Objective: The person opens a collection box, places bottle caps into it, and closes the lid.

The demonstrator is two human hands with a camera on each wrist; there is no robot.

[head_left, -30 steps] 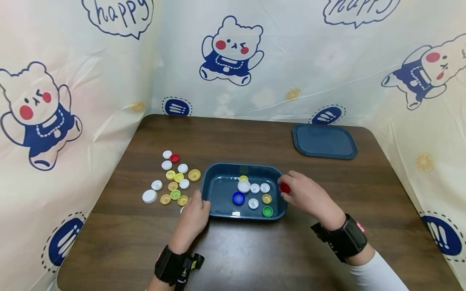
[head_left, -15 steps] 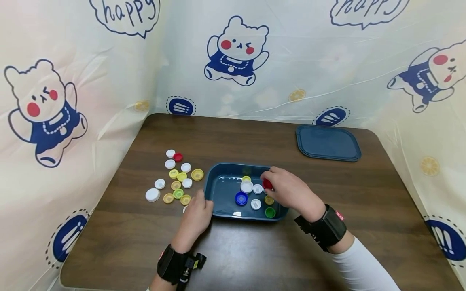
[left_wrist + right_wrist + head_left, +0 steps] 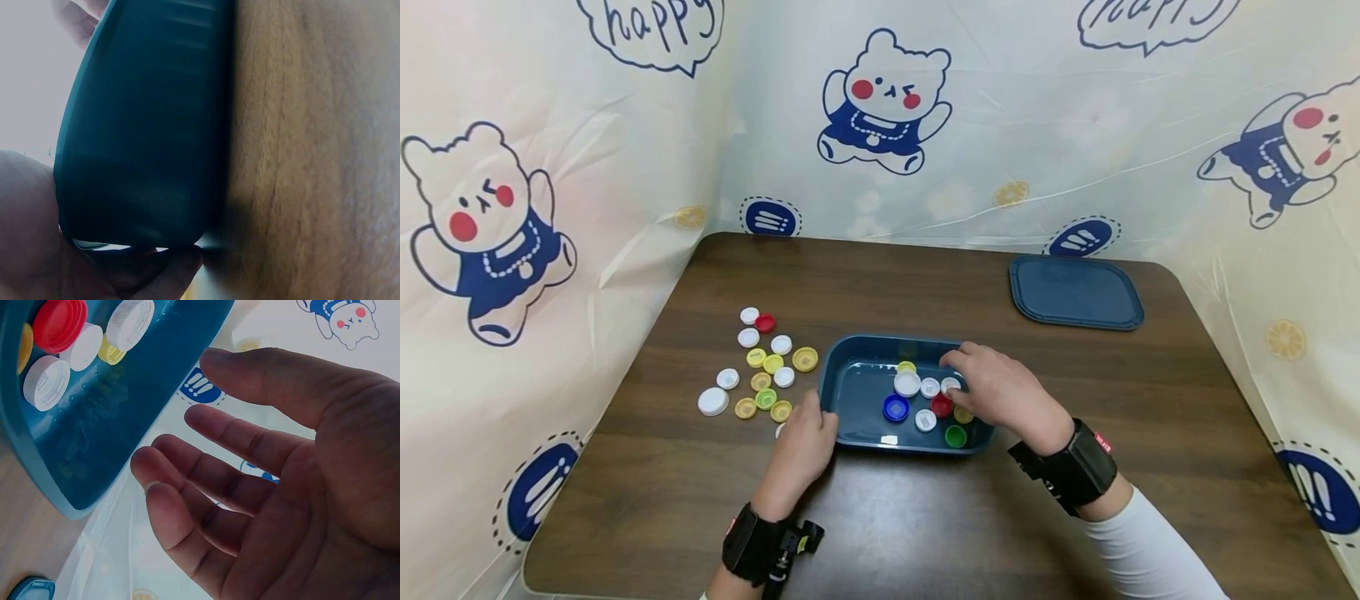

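A deep dark-blue tray (image 3: 856, 392) stands mid-table with several bottle caps inside. My left hand (image 3: 803, 440) grips its left end; the left wrist view shows the thumb side at the rim and fingers against the end wall of the tray (image 3: 137, 125). Over the tray's right end is my right hand (image 3: 1006, 392), its fingers parted and relaxed around nothing in the right wrist view. Below its fingertips lies a red cap (image 3: 942, 406), among white caps, a yellow one and a green cap (image 3: 956, 436). A blue cap (image 3: 896, 407) sits further left.
Left of the tray, several loose caps lie on the wooden table, among them a large white cap (image 3: 712, 402), a red cap (image 3: 764, 323) and a yellow cap (image 3: 805, 359). A flat dark-blue lid-like tray (image 3: 1075, 292) lies at the back right. A printed curtain (image 3: 985, 108) surrounds the table.
My right hand has moved left over the tray with the red cap and let it go; the cap now lies among the others. My left hand has stayed at the tray's left end.
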